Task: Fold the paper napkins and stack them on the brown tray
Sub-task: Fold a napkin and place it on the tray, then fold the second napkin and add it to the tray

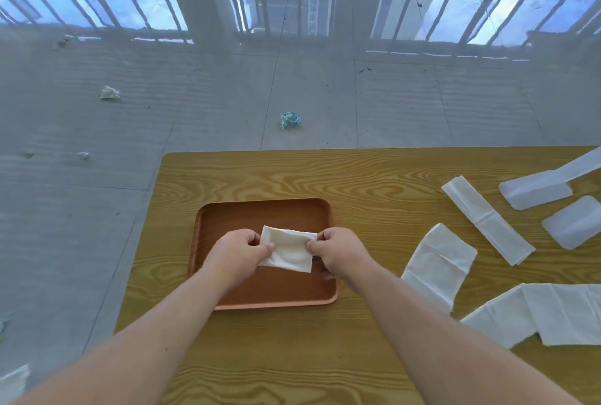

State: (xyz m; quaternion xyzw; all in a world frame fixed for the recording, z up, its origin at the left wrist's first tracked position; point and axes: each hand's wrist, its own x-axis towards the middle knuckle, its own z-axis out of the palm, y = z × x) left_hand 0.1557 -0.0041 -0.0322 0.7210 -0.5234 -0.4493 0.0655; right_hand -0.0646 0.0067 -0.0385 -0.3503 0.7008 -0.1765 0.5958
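A small folded white napkin (pixel 290 248) hangs just above the middle of the brown tray (pixel 260 212), held at both short ends. My left hand (pixel 239 251) pinches its left edge and my right hand (pixel 338 250) pinches its right edge. The tray sits on the wooden table (pixel 374 177) and I see nothing else lying in it. To the right on the table lie more white napkins: a partly folded one (pixel 437 263), a long narrow folded strip (pixel 487 221), and a wide unfolded one (pixel 553 313) at the right edge.
Two translucent plastic pieces (pixel 536 191) (pixel 574 222) lie at the far right of the table. The table's left edge runs close to the tray. On the grey floor beyond are crumpled scraps, one white (pixel 109 93) and one blue-green (pixel 290 119).
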